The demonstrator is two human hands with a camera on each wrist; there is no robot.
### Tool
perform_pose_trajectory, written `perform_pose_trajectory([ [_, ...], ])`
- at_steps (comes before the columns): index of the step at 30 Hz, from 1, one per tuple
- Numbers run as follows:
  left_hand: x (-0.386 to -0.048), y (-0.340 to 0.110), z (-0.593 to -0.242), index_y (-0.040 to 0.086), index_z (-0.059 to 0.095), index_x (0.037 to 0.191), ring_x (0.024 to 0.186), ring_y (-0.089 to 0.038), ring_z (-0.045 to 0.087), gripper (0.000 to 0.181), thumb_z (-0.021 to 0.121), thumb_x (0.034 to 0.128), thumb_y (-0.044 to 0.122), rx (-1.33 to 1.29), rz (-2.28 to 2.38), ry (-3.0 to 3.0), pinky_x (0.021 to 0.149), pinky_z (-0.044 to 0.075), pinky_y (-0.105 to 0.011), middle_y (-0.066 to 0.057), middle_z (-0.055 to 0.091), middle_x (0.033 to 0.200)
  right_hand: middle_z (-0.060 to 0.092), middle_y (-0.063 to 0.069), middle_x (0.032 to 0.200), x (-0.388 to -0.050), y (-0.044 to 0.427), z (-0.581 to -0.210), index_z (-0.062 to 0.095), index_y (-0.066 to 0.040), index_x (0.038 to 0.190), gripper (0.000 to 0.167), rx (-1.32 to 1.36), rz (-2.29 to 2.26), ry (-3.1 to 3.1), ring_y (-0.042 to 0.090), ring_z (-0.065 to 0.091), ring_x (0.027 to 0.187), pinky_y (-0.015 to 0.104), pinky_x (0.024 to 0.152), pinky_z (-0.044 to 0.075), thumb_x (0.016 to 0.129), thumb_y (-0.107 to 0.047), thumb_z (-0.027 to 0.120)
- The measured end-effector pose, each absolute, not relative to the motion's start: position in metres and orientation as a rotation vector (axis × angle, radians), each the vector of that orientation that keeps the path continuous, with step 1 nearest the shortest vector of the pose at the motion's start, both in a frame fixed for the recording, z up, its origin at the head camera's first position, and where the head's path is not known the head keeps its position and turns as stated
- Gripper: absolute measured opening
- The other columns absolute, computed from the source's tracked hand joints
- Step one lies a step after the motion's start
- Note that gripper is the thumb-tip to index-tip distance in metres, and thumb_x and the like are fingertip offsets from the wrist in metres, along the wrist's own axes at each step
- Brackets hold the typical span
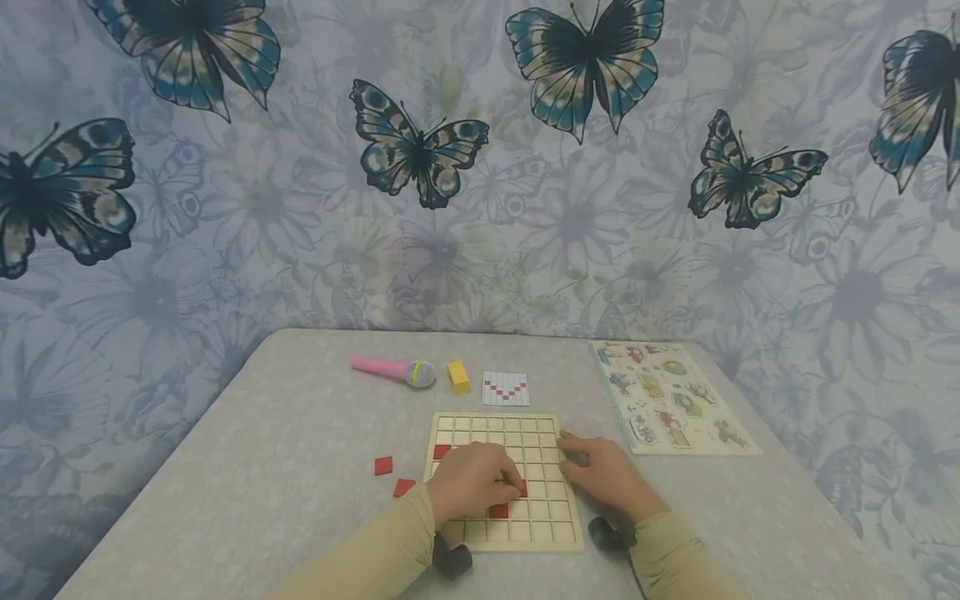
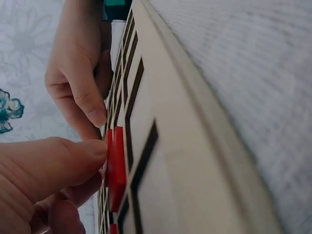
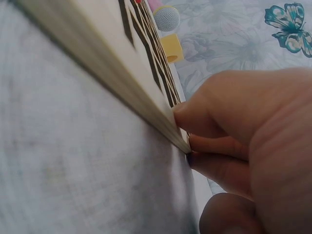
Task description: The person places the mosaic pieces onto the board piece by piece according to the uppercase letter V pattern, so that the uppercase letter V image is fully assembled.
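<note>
A light wooden grid board (image 1: 564, 533) lies on the table. My left hand (image 1: 476, 482) is over its middle, thumb and fingers pinching a red square tile (image 1: 522, 488) at the grid. Just nearer, another red tile (image 1: 498, 511) sits on the board; in the left wrist view that nearer tile (image 2: 117, 170) stands a little proud of the dark grid lines. One more red tile (image 1: 442, 451) is by the board's left edge. My right hand (image 1: 603, 475) grips the right edge, its thumb (image 3: 187, 114) on top and fingers against the side. The left hand hides part of the grid.
Two loose red tiles (image 1: 383, 466) lie left of the board. Behind it are a small card (image 1: 506, 388) with a red V of squares, a yellow block (image 1: 458, 377) and a pink toy microphone (image 1: 393, 370). An illustrated board (image 1: 678, 400) lies at the right.
</note>
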State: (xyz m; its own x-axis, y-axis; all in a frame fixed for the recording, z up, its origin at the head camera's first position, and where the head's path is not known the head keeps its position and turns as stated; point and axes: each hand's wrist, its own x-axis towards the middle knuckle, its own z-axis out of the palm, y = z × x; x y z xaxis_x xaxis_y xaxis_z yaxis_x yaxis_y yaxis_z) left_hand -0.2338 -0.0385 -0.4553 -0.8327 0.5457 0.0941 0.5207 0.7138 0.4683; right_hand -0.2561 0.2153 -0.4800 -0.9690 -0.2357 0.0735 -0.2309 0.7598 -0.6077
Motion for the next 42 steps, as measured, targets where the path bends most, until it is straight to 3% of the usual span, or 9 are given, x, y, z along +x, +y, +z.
perform_pose_trajectory([
  [9,-0.218,-0.086,-0.442,0.028,0.079,0.113,0.086,-0.005,0.065,0.024,0.074,0.0921,0.039,0.829,0.869,2.946,0.071,0.049,-0.025,0.015,0.073,0.108,0.058,-0.003,0.148,-0.255,0.216,-0.48,0.07,-0.015,0.133,0.042,-0.378,-1.008,2.946,0.032,0.048,0.143,0.052,0.117,0.035,0.092,-0.025,0.075],
  [16,-0.223,-0.162,-0.438,0.024,0.079,0.111,0.068,-0.003,0.057,0.022,0.076,0.092,0.034,0.459,0.93,3.124,0.059,0.047,-0.027,0.009,0.073,0.109,0.057,-0.003,0.149,-0.257,0.218,-0.477,0.071,-0.017,0.132,0.041,-0.365,-1.024,2.946,0.032,0.047,0.144,0.053,0.117,0.035,0.092,-0.024,0.074],
  [22,-0.23,-0.208,-0.455,0.019,0.078,0.114,0.073,-0.008,0.06,0.026,0.076,0.092,0.033,0.193,1.071,3.112,0.062,0.049,-0.029,0.001,0.075,0.117,0.056,-0.005,0.15,-0.259,0.218,-0.476,0.07,-0.018,0.133,0.04,-0.358,-1.017,2.921,0.031,0.045,0.145,0.052,0.117,0.035,0.094,-0.025,0.073],
  [27,-0.232,-0.22,-0.465,0.015,0.077,0.115,0.079,-0.012,0.062,0.032,0.081,0.0882,0.032,0.211,1.123,3.043,0.065,0.05,-0.03,-0.003,0.075,0.118,0.056,-0.003,0.15,-0.258,0.218,-0.477,0.07,-0.016,0.133,0.039,-0.405,-1.028,2.903,0.032,0.046,0.144,0.053,0.116,0.036,0.094,-0.023,0.073],
  [34,-0.232,-0.222,-0.474,0.019,0.077,0.115,0.099,-0.017,0.067,0.037,0.086,0.0815,0.032,0.223,1.014,3.04,0.086,0.055,-0.042,-0.001,0.074,0.117,0.055,-0.005,0.15,-0.259,0.218,-0.478,0.07,-0.017,0.134,0.04,-0.415,-1.019,2.908,0.029,0.047,0.144,0.051,0.117,0.036,0.094,-0.025,0.073],
  [42,-0.232,-0.224,-0.477,0.019,0.077,0.112,0.101,-0.016,0.067,0.032,0.086,0.0805,0.019,0.273,1.028,3.012,0.089,0.055,-0.041,0.002,0.073,0.115,0.054,-0.007,0.151,-0.259,0.217,-0.481,0.069,-0.018,0.135,0.041,-0.424,-1.017,2.888,0.028,0.046,0.145,0.05,0.117,0.036,0.094,-0.027,0.074],
])
